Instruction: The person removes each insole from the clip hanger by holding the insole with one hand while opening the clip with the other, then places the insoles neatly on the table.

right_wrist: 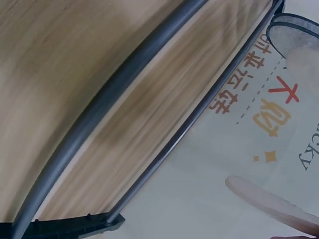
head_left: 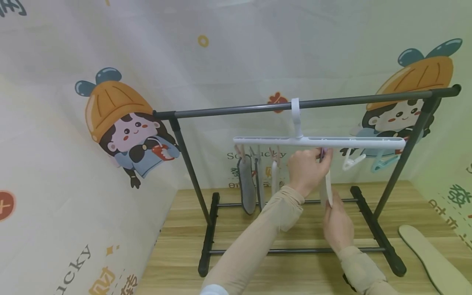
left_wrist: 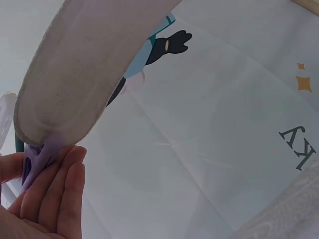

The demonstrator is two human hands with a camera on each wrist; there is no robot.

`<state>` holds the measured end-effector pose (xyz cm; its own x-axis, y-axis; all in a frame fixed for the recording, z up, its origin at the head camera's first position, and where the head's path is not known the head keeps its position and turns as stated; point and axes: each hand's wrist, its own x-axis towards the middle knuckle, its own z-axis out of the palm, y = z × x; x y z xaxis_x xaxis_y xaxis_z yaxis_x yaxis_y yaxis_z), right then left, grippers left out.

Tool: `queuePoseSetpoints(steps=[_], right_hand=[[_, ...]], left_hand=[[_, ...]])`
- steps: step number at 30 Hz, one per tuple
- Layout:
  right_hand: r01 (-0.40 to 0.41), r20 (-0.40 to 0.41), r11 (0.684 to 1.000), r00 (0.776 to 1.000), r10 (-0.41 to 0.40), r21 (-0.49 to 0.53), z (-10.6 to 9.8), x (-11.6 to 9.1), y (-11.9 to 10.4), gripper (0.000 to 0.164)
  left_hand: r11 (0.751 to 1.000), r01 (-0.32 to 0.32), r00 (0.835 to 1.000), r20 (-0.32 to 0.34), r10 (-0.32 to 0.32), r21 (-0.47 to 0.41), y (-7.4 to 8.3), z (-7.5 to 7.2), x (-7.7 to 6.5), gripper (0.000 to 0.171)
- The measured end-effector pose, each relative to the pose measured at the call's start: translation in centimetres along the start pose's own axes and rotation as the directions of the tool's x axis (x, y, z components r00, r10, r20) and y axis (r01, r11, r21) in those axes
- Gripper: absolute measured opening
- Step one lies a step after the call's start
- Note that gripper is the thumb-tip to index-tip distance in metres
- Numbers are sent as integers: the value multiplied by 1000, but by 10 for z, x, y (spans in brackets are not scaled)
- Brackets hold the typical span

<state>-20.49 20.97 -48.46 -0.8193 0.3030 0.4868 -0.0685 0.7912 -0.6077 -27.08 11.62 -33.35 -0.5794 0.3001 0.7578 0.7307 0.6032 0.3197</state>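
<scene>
My left hand (head_left: 306, 170) pinches a purple clothespin (left_wrist: 41, 162) just under the white hanger (head_left: 321, 142). In the left wrist view, the clothespin overlaps the rounded end of a pale insole (left_wrist: 75, 74). Lower down, my right hand (head_left: 338, 225) holds the hanging insole between thumb and fingers. Only an end of the insole (right_wrist: 271, 201) shows in the right wrist view, with the hand almost wholly outside the frame. Left of my hands, a grey insole (head_left: 247, 186) and two more seen edge-on hang from clips.
The hanger hooks over the top bar (head_left: 228, 110) of a dark rack standing on a wooden table (head_left: 180, 246). White (head_left: 352, 159) and teal (head_left: 383, 162) clips dangle at the hanger's right. A loose pale insole (head_left: 435, 260) lies right of the rack. A printed cloth (head_left: 206, 73) hangs behind.
</scene>
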Motion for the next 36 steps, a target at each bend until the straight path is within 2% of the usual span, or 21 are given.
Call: queuePoseSetpoints(steps=[4,8,10,14,20,26,28,32,36], right_hand=[[8,-5,1000,1000,-8,16,0,-6,4,40],[18,42,1000,999,-19,14,-2,-19,13,40],[1,74,1000,997,-2,9,-4,-26,19,40],[-55,98,998,994,57,-26,-9,-35,30,38],[-73,93,995,993,79,-71,-14,-39,37,42],[-57,69,994,996,64,-92,-17,-38,35,43],[-49,53,994,997,54,-102,-17,-38,35,43],[-30,28,994,999,33,-103,-18,-39,36,42],[-16,9,995,1000,17,-97,-18,-41,36,42]], left_hand=[[1000,-5,1000,7,5,0,-1,-2,-1,46],[1000,11,999,32,-11,-9,-4,-3,-3,43],[1000,18,999,38,-18,-6,-5,-3,-5,41],[998,22,999,40,-24,59,-5,-2,-7,38],[997,34,997,61,-38,73,-5,-2,-9,31],[998,58,996,63,-58,4,-8,-3,-13,29],[997,72,995,70,-70,-27,-10,-3,-16,28],[996,83,991,104,-80,-21,-13,-1,-26,25],[998,65,990,125,-63,-14,-15,1,-35,23]])
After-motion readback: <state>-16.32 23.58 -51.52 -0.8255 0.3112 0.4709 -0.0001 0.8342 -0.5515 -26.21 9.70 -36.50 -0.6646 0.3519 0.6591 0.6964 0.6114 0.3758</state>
